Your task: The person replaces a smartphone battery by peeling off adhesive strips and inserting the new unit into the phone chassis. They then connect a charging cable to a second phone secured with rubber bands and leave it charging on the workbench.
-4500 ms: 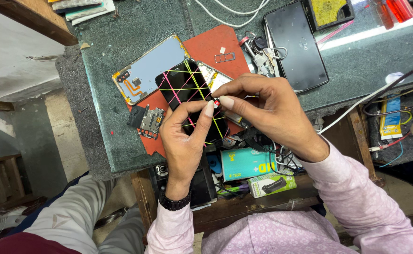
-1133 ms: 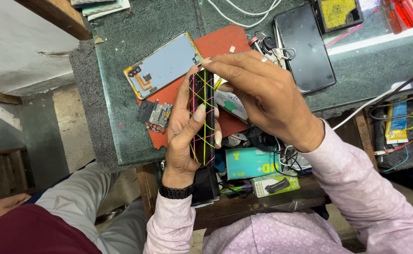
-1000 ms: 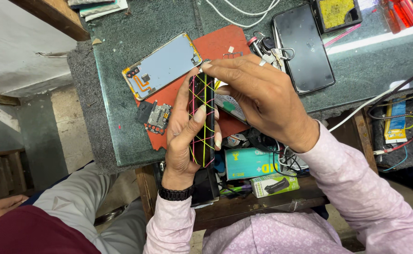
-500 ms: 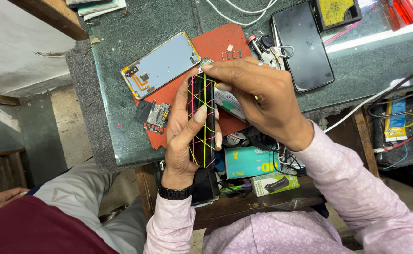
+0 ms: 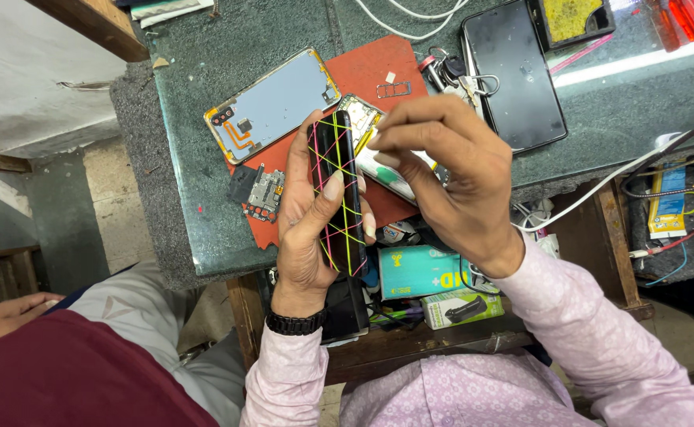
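While the left hand [image 5: 307, 229] grips a black phone [image 5: 339, 194] wrapped in crisscrossed yellow and pink rubber bands, the phone stands on its long edge, almost end-on to the camera, above the table's near edge. Its thumb presses one face and its fingers curl round the other. A black watch [image 5: 295, 323] sits on that wrist.

Just right of the phone's top end, the right hand [image 5: 450, 186] hovers with its fingertips [image 5: 382, 141] pinched close together; whether they hold a band cannot be told. Both arms wear pale pink patterned sleeves.

Under the hands, a red mat [image 5: 378, 75] lies on the dark green table [image 5: 204, 103]. On the mat's far left corner rests an opened phone frame [image 5: 272, 103] with a pale blue inside and an orange ribbon cable. A small circuit board [image 5: 261, 194] lies at the mat's left edge, near the left hand. Another part with a yellow-edged board [image 5: 394, 178] lies beneath the right hand, partly hidden.

Toward the table's far right, a dark phone [image 5: 513, 71] lies flat, keys [image 5: 450, 71] just beside it. White cables [image 5: 410, 20] run along the far edge.

Below the near edge, a shelf holds a teal box [image 5: 410, 273] and a smaller green box [image 5: 461, 308].

At the lower left, another person's hand [image 5: 3, 316] rests on a maroon garment [image 5: 70, 372].
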